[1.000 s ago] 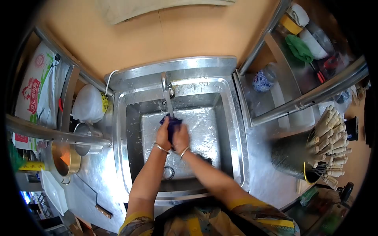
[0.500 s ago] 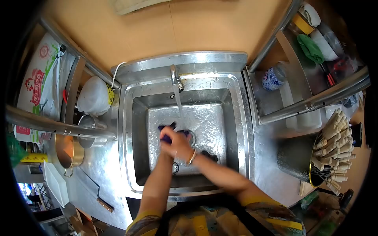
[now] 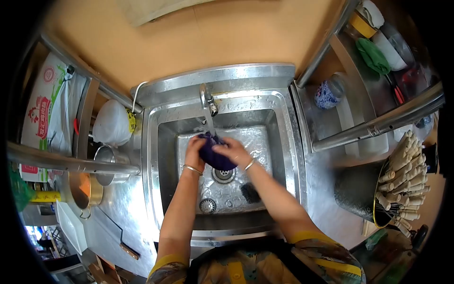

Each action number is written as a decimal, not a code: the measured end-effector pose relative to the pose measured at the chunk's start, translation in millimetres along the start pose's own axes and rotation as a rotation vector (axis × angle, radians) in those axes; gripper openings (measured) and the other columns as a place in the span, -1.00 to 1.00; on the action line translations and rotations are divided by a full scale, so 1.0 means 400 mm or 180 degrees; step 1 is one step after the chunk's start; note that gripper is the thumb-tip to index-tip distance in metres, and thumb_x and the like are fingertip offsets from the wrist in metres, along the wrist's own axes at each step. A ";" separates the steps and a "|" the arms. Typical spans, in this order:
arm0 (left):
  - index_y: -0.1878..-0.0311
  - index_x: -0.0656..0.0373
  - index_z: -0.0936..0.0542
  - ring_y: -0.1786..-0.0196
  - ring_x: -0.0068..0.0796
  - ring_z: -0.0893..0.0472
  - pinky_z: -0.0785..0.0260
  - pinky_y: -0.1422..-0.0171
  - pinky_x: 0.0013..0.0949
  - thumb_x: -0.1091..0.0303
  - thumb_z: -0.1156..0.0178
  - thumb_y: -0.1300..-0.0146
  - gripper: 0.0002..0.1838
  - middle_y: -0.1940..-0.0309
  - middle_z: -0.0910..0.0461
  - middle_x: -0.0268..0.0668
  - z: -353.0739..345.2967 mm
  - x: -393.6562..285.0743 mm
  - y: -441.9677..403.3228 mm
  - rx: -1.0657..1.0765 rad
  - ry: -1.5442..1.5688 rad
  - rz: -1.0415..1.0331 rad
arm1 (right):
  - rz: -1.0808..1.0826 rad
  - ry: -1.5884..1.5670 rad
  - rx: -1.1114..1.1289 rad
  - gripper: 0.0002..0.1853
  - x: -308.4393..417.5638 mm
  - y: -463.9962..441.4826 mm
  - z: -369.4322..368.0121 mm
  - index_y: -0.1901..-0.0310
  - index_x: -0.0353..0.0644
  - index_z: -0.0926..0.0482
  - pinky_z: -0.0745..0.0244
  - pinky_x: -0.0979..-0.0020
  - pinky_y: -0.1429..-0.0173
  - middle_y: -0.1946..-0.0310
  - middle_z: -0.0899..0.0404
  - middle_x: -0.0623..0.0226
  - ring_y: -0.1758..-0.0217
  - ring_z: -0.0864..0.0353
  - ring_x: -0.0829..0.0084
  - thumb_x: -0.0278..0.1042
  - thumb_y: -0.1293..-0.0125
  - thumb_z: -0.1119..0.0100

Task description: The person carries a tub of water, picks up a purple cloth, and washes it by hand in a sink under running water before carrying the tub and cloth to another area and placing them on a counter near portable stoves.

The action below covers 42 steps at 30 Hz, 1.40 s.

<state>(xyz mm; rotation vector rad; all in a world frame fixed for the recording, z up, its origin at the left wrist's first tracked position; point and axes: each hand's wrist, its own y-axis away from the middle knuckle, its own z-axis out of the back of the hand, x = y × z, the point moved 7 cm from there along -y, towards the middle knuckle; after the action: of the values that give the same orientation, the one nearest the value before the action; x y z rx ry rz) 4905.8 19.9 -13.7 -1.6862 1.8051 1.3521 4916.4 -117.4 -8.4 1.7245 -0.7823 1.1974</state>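
Note:
A dark purple cloth (image 3: 215, 154) hangs bunched between my two hands under the running tap (image 3: 205, 97). Water falls onto its upper part. My left hand (image 3: 193, 154) grips the cloth at its left side. On the right side my right hand (image 3: 235, 152) holds it, the fingers slightly blurred and lying across the fabric. Below them in the steel sink (image 3: 165, 189) are the drain (image 3: 223, 175), a round strainer (image 3: 207, 206) lying loose, and a dark bristly pad (image 3: 249, 193).
Left of the sink stand a brass-coloured pot (image 3: 94, 191), a steel pot (image 3: 116, 177) and a long-handled tool with a wooden grip (image 3: 128, 250). At right, a dark container (image 3: 354, 191) holds several wooden-handled skewers (image 3: 402, 180). Steel shelf rails (image 3: 378, 127) flank both sides.
My hands have moved apart and up beneath the tap. The cloth, squeezed between them before, is now spread out in the stream. The drain and strainer show more fully.

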 end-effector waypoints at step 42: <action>0.41 0.27 -0.53 0.47 -0.72 -0.33 -0.21 0.37 -0.61 0.35 -0.23 -0.09 -0.83 0.55 -0.42 -0.47 -0.101 -0.345 0.112 -0.0050 -0.2049 -0.2184 | 0.0918 0.1564 -0.0297 -0.78 0.277 0.108 0.136 0.39 -0.33 -0.47 -0.31 0.54 0.22 0.53 -0.45 0.38 0.39 -0.37 0.61 -0.30 -0.22 -0.05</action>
<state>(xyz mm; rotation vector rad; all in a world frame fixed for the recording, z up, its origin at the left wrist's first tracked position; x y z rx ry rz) 4914.2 63.2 130.1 -1.4315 0.7635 1.3510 4938.4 -186.8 100.3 1.1902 -0.7800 1.6677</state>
